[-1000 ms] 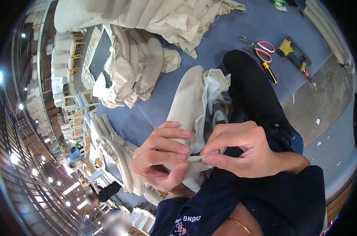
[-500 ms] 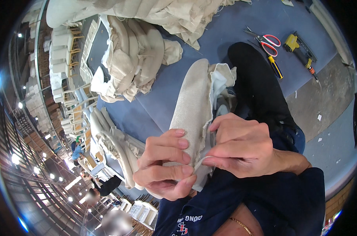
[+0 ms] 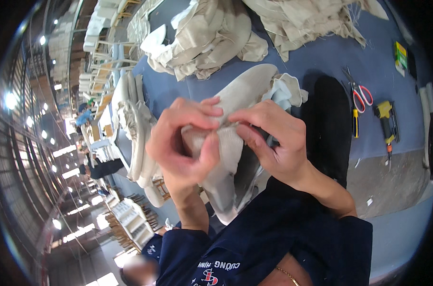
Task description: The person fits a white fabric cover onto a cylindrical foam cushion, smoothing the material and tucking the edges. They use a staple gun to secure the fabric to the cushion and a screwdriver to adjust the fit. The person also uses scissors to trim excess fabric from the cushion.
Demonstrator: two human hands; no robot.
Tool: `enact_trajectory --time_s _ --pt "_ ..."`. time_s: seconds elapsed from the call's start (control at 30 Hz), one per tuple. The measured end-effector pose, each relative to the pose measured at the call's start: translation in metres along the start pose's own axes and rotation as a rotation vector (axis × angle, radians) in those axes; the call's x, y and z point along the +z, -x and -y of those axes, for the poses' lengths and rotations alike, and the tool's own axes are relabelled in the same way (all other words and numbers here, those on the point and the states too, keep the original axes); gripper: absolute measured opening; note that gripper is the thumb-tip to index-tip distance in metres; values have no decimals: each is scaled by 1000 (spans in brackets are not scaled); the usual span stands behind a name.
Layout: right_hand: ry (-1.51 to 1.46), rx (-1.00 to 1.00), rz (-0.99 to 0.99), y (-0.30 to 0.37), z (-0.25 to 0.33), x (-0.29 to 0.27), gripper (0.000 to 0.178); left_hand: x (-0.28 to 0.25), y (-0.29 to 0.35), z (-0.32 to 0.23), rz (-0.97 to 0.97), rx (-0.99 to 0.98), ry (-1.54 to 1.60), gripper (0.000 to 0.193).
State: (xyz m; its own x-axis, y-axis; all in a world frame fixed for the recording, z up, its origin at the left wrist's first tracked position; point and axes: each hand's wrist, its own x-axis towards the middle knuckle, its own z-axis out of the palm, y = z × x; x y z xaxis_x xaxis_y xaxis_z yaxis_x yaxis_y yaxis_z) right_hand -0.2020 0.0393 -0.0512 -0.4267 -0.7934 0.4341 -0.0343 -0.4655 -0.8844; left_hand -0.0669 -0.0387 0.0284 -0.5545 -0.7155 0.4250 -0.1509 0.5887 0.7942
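A padded piece covered in beige woven fabric [image 3: 249,83] lies across my lap, its loose fabric edge turned up and white lining showing along one side. My left hand [image 3: 168,136] is curled, thumb and fingertips closing on a gathered fold of the beige cover. Facing it, my right hand [image 3: 285,143] pinches the same fold between thumb and forefinger. Both hands' fingertips almost meet there. Below them, the pulled-up fabric flap [image 3: 231,150] hangs over the padded piece. Part of the fold is hidden behind the fingers.
Heaps of beige covers [image 3: 216,43] lie on the blue-grey surface ahead, with more padded pieces [image 3: 130,119] at left. Right of my black-clad leg [image 3: 328,119] are red-handled scissors [image 3: 361,97], a yellow screwdriver [image 3: 355,125], and a yellow-black staple gun [image 3: 384,113]. Another person [image 3: 140,269] is at lower left.
Both hands have risen and moved farther up the padded piece, pulling a fold of the cover up with them. The head view has shifted, so the surroundings appear displaced.
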Motion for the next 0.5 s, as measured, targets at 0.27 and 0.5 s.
enact_trajectory --time_s 0.27,0.5 --pt "-47 27 -4 -7 -6 14 23 -34 -30 45 190 64 254 7" --pt "-59 129 73 -20 -13 11 21 -32 -40 52 259 20 256 4"
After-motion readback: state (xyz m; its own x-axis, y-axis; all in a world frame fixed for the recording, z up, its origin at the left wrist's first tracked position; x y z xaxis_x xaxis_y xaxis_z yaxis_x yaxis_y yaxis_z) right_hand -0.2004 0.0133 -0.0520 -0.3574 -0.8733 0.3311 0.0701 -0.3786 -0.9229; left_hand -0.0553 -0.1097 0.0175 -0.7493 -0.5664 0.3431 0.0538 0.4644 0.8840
